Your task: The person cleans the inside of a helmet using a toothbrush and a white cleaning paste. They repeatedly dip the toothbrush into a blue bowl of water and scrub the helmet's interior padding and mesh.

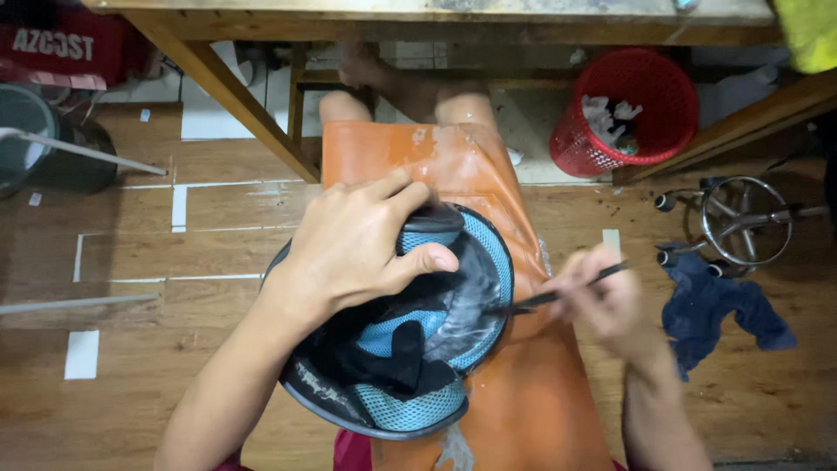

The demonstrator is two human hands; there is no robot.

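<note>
**Glue going into the helmet lining**

Left hand (349, 249) clamps fingers over the upturned black helmet with blue mesh padding (410, 349) on the orange apron (514, 410); right hand (602, 301) pinches a thin dark brush (558, 292); whitish smears coat the rim beside its tip, far side seemingly untouched

Helmet (410, 349) w/ blue mesh cloth lining, matt black padding; orange apron (514, 401) smooth, smeared; wood-plank floor (174, 262); red plastic basket (645, 105).

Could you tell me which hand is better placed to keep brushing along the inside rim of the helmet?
The right hand, probably: it holds the thin brush with its tip at the helmet rim, while the left hand grips the helmet's top edge.
</note>
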